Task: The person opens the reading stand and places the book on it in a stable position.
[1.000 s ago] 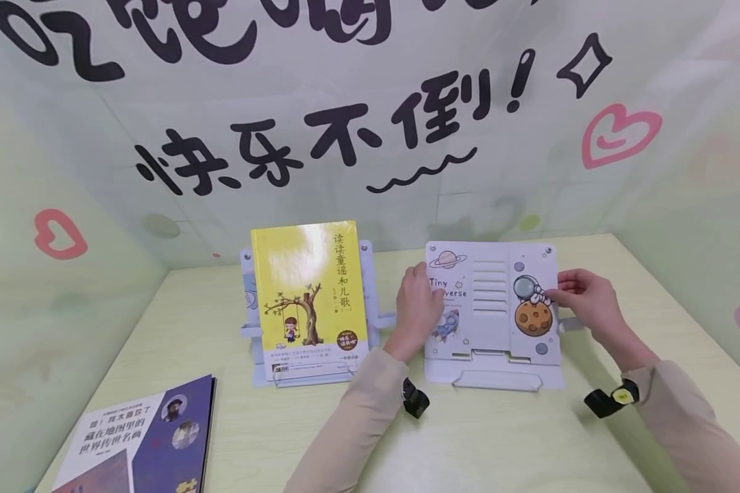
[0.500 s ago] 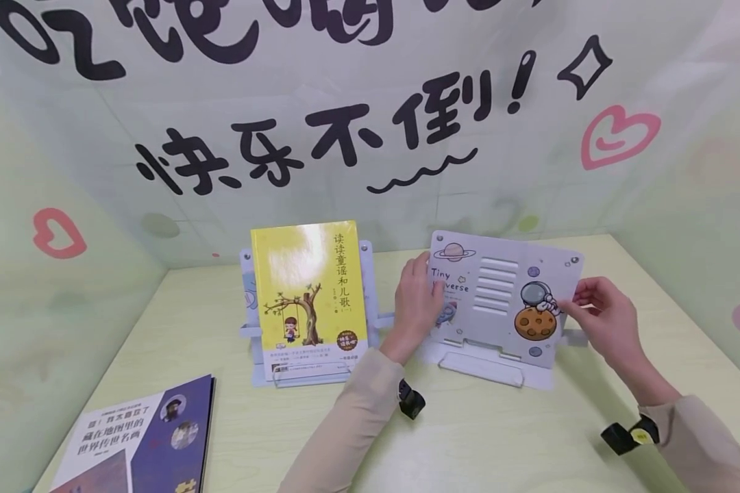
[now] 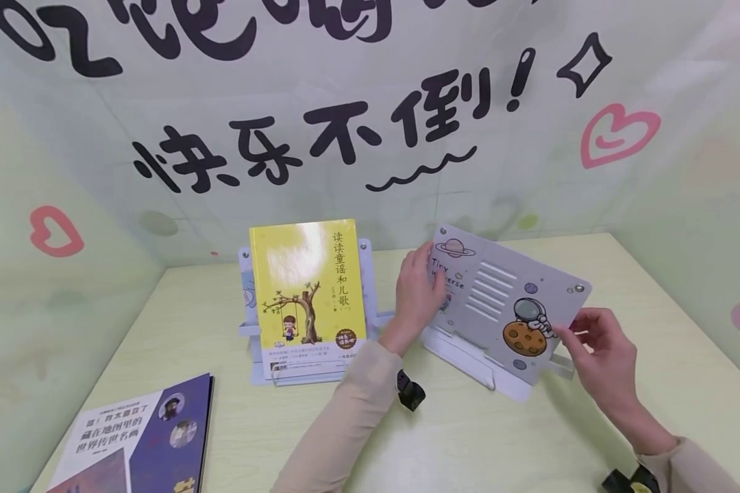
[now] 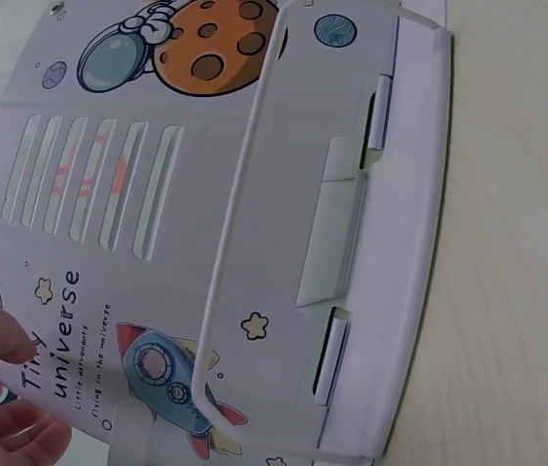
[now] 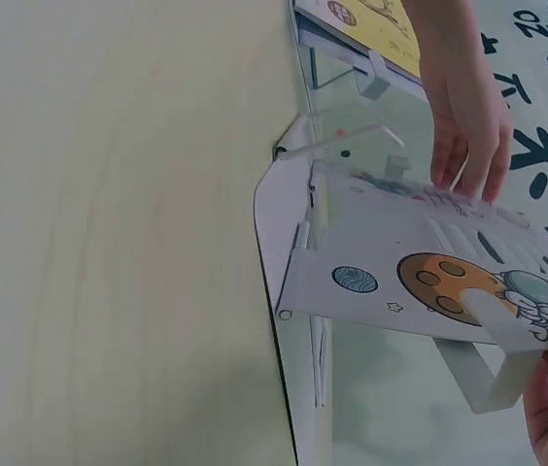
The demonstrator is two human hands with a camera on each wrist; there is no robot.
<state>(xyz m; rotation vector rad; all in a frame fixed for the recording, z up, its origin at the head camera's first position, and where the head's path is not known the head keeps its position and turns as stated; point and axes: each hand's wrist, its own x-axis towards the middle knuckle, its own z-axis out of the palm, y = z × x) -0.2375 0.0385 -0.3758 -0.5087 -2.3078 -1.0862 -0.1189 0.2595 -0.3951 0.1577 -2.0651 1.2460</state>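
Note:
A white book stand (image 3: 499, 301) printed with a planet, a rocket and an astronaut stands angled on the table, its right side nearer me. My left hand (image 3: 418, 294) grips its left edge, thumb over the printed front. At the right edge, my right hand (image 3: 604, 356) pinches the panel between thumb and fingers. In the left wrist view, a clear page holder (image 4: 240, 194) crosses the lower front of the panel. The right wrist view shows the panel (image 5: 371, 252) from the side, tilted back above its base (image 5: 284, 243). Fingers behind the panel are partly hidden.
A yellow book (image 3: 308, 294) rests upright on a second stand (image 3: 370, 274) left of my left hand. Another book with a purple and white cover (image 3: 160, 438) lies at the table's front left. Walls with lettering enclose the table (image 3: 253, 438).
Both hands have turned the stand: its right side swings toward me and its top right corner sits lower in view. My right hand has moved right and nearer. The yellow book stays put.

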